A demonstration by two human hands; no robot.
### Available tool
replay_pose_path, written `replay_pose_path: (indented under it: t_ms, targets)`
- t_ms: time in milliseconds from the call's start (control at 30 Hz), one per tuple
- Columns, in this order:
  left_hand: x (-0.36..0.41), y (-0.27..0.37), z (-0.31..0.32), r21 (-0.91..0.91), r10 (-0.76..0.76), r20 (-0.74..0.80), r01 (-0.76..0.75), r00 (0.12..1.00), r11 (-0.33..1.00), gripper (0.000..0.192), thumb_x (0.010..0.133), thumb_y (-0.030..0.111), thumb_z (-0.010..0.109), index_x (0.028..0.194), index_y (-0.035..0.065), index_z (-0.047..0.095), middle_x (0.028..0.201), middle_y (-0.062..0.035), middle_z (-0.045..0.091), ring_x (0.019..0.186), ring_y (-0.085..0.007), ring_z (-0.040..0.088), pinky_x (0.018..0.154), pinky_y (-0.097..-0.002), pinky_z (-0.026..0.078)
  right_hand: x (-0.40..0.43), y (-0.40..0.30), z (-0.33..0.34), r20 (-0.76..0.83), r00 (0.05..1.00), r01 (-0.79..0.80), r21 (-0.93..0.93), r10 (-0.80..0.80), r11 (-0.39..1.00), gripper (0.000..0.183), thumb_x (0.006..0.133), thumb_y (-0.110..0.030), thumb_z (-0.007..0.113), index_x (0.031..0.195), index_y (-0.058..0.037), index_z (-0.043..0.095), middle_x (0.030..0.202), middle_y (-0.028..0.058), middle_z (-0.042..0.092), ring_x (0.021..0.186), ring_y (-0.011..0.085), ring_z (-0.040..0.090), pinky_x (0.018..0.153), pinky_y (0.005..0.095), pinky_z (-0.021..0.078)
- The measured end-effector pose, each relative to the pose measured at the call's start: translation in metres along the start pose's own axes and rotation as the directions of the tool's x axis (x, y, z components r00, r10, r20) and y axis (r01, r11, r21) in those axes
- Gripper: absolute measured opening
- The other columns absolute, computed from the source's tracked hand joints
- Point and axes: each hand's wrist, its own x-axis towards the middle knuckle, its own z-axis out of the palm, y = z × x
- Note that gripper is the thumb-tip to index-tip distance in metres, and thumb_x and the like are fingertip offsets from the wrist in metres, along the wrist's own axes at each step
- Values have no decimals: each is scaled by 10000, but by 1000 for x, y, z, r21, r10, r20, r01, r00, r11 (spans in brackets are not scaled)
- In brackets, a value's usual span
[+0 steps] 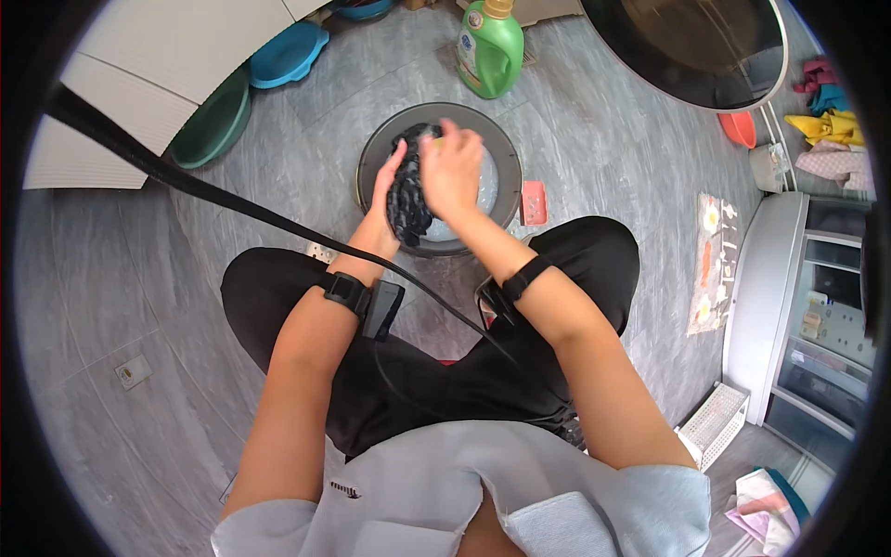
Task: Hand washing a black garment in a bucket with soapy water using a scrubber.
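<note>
A dark wet cloth point(411, 202) is bunched up over a round grey basin point(510, 163) on the floor. My left hand point(387, 182) grips its left side, thumb along the edge. Blurred by motion, my right hand point(452, 170) lies over the cloth's right side with curled fingers. A small yellow thing point(438, 142), perhaps a bar of soap, peeks out under those fingers and is mostly hidden. Below the cloth, whitish sudsy water point(489, 182) stands in the basin.
A pink soap dish point(534, 202) sits right of the basin, a green detergent bottle point(491, 49) beyond it. Blue point(289, 56) and green basins point(216, 122) lean by the white cabinet point(139, 63). A black cable point(278, 223) crosses above my left forearm. My knees flank the basin's near side.
</note>
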Motion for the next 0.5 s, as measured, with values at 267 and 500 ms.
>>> replay_pose_path:
  t_ms: [267,500]
  targets:
    - [-22,-3,-2,-125,170,188,-148,967,981,477,934,455,427,1200,74,533,1202,-115,575,1102,-249,555,948,-401,444,3,-29,-15,198,861,478,-3,-468,878,334,841,-289,569,1084,-60,570,1069,182,501,989,337,488,836,425,420]
    - [-3,2,-20,-41,78,-21,-79,997,996,436,938,416,436,1131,49,572,1084,-127,632,974,-251,620,879,-398,493,-3,-6,0,124,986,111,50,-116,993,402,902,-331,499,1152,-17,520,1089,266,471,1034,412,452,892,473,383]
